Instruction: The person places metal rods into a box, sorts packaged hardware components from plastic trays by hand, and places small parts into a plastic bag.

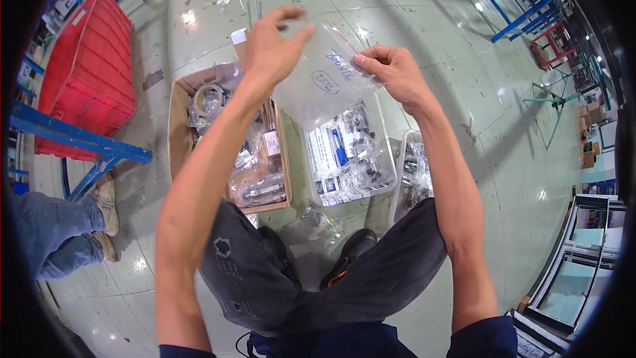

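Observation:
A clear zip bag with blue handwriting and a red line along its top edge hangs in front of me. My right hand pinches its upper right corner between thumb and finger. Near the bag's upper left, my left hand is raised with thumb and fingers apart, slightly blurred, holding nothing. Below the bag is a translucent bin of small bagged parts, with a blue utility knife lying on top. Left of it, a cardboard box holds a tape roll and plastic-wrapped items, partly hidden by my left forearm.
Beside my right knee sits a smaller clear bin of bagged parts. Clear plastic lies between my shoes. A red crate and a blue metal beam stand at left, near another person's legs. Framed panels stand at right.

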The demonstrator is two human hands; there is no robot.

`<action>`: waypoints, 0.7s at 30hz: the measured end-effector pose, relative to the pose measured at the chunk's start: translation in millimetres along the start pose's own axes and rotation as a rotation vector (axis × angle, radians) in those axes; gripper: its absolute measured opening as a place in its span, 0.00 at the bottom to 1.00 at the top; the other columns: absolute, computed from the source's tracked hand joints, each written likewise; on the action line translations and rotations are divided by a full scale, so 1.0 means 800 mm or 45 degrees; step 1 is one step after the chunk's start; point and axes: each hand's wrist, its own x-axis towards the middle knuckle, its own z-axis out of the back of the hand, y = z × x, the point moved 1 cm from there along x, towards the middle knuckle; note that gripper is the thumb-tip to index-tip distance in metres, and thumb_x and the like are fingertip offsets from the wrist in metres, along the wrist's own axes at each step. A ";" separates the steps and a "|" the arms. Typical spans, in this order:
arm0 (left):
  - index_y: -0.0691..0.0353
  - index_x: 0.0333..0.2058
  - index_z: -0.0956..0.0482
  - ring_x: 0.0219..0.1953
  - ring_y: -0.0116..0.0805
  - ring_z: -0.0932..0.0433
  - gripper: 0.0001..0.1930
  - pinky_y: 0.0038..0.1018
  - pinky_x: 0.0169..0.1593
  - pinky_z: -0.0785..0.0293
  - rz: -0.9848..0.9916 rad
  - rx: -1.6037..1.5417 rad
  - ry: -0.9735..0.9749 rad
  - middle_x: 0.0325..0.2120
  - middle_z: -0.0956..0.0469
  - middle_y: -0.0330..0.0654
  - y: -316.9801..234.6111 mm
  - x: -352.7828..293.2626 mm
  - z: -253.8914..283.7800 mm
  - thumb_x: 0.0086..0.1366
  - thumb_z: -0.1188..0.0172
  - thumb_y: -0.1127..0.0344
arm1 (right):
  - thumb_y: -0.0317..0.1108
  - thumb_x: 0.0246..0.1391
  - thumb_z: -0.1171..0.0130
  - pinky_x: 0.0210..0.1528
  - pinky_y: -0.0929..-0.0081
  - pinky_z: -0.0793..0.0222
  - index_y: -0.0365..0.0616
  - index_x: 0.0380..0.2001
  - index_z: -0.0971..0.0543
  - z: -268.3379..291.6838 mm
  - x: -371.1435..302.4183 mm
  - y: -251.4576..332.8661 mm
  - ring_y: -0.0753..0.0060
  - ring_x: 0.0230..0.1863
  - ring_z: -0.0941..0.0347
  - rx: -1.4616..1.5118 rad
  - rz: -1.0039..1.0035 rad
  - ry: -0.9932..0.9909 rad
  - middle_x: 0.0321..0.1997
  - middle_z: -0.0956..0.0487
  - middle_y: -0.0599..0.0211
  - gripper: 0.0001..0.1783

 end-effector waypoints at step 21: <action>0.65 0.35 0.21 0.35 0.27 0.21 0.21 0.22 0.42 0.22 0.722 -0.412 0.497 0.32 0.21 0.39 0.000 -0.057 -0.061 0.59 0.32 0.50 | 0.45 0.51 0.31 0.31 0.81 0.40 0.42 0.28 0.20 -0.007 -0.009 -0.045 0.84 0.27 0.34 0.186 -0.124 0.023 0.26 0.25 0.76 0.17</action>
